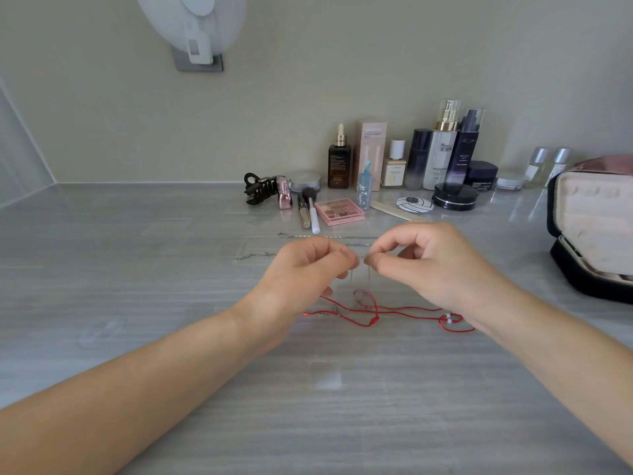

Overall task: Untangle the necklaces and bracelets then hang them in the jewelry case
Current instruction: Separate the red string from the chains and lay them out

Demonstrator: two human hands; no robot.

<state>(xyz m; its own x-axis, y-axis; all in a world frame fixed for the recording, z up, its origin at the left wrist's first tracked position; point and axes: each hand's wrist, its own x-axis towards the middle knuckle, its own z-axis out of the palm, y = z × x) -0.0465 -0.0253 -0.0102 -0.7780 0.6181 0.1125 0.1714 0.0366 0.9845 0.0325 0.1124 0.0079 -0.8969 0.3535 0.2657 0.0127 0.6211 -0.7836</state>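
**Untangle step: work the thin chain loose, don't pull**

- Left hand and right hand are both raised over the tabletop. The fingertips nearly meet, and each hand pinches the same thin chain, with only a short span between the two pinches.
- Two faint strands seem to hang below that span. They're too fine to tell whether there's a knot.
- The red cord lies on the tabletop under the hands, looped over itself, with white beads at the right end. A pale pink pendant sits among the loops. I can't tell whether it hangs from the held chain or belongs to the cord.
- Two silver chains are already laid out straight just behind the hands, apart from each other.
- The jewelry case stands open at the far right, well apart from the work. From here I can't see anything hung in it yet.

My read on how to do it well:
- Keep the pinches close and roll the links apart. Tension just tightens a snag.
- Lift the chain clear of the red cord before spreading the hands, or the hanging strands may catch a loop.
- Once it's free, hold it by one end and let it hang straight before carrying it to the case.
- Keep it away from the cosmetics at the back.
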